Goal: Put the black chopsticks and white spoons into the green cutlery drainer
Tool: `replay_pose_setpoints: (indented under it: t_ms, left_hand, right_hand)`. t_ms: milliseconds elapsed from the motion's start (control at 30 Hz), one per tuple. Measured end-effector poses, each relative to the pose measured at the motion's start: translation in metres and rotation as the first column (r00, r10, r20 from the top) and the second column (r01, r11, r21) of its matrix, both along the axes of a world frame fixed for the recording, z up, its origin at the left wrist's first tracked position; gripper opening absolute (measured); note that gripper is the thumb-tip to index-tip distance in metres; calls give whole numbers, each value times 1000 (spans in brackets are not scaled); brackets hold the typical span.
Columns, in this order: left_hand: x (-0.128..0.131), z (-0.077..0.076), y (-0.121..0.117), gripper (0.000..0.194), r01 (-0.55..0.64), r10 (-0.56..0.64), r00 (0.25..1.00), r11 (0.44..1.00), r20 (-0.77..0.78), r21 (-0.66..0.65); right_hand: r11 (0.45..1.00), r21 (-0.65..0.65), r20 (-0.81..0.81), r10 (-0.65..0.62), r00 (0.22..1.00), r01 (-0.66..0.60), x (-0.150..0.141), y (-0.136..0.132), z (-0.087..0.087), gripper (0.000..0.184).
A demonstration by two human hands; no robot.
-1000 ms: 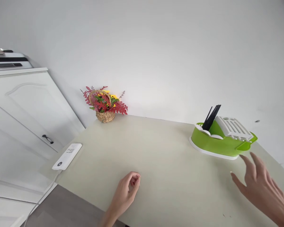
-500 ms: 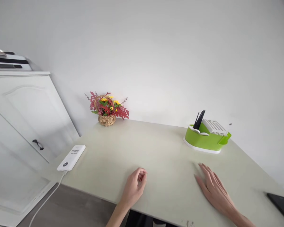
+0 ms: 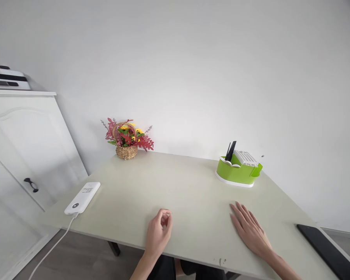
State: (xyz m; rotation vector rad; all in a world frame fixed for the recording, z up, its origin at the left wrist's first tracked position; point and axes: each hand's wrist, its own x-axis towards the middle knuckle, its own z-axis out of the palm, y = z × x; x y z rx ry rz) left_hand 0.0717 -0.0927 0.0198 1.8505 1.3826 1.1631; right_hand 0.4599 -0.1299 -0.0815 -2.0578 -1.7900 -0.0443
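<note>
My left hand (image 3: 159, 229) rests on its side on the pale table (image 3: 175, 186), loosely curled. The fingertips meet the thumb and a small hollow shows between them, with nothing visible inside. My right hand (image 3: 249, 227) lies palm down on the tabletop, its fingers stretched out and a little apart, holding nothing. Beyond it stands a green knife and chopstick holder (image 3: 236, 173) with a white base and slotted white top. Black sticks (image 3: 231, 151) poke up from its left part.
A wicker basket (image 3: 126, 151) of red and yellow flowers stands by the wall. At the left lies a white power bank (image 3: 82, 198) with a cable (image 3: 51, 249) hanging over the edge. A black phone-like slab (image 3: 326, 249) sits at the right. A white cabinet (image 3: 32, 140) adjoins the table.
The view has shifted, so the table's objects sit farther left and more of the black slab shows. Both hands keep nearly the same pose on the table.
</note>
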Motion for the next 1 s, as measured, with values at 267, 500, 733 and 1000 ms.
replay_pose_setpoints:
  t_ms: [267,500,733,1000]
  left_hand:
    - [-1,-2,2,29,32,-32,999,999,-25,3]
    - [0,-3,0,28,59,-60,996,998,-61,-19]
    - [-1,-11,0,21,60,-62,991,998,-121,-18]
    - [1,-9,-7,16,160,-142,953,986,-269,46]
  right_hand:
    - [1000,-23,1,-12,1000,12,-2,0,1,66]
    - [993,11,-49,-113,992,113,49,36,-10,80]
    - [969,34,-28,-244,969,245,115,94,46,87]
    - [972,-26,-34,-236,971,235,142,131,65,78]
